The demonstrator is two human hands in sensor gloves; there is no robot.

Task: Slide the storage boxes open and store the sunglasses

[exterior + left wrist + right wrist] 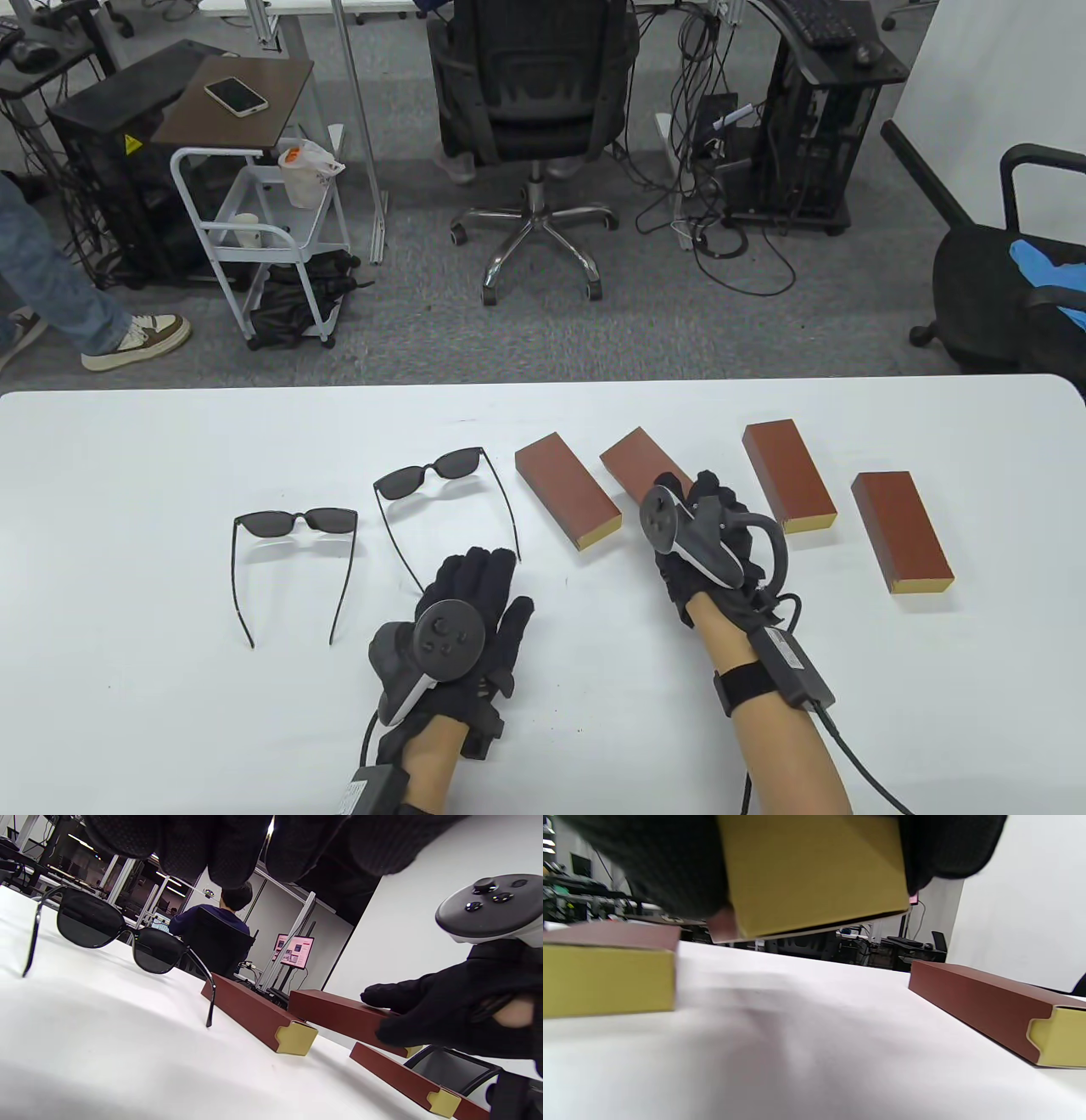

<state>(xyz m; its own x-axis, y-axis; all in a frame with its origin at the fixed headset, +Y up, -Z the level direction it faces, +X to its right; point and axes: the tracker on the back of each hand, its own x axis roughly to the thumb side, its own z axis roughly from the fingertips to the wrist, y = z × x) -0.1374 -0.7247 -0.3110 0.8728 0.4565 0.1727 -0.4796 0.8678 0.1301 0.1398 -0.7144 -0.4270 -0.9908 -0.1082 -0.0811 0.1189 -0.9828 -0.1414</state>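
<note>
Fingers [950, 844] of the right hand [708, 535] are curling round the second storage box [635, 458], its yellow end lifting off the white table [127, 722]. Three more boxes are lying alongside. Two sunglasses [293, 543] are sitting open, left of them. Left hand [462, 620] is resting flat, fingers relaxed, holding nothing. Beyond the table, an office chair [530, 110] and a cart [254, 229] are standing on grey carpet.

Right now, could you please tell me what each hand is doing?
Left hand: open, flat on the table, holding nothing.
Right hand: gripping the second box from the left.
</note>
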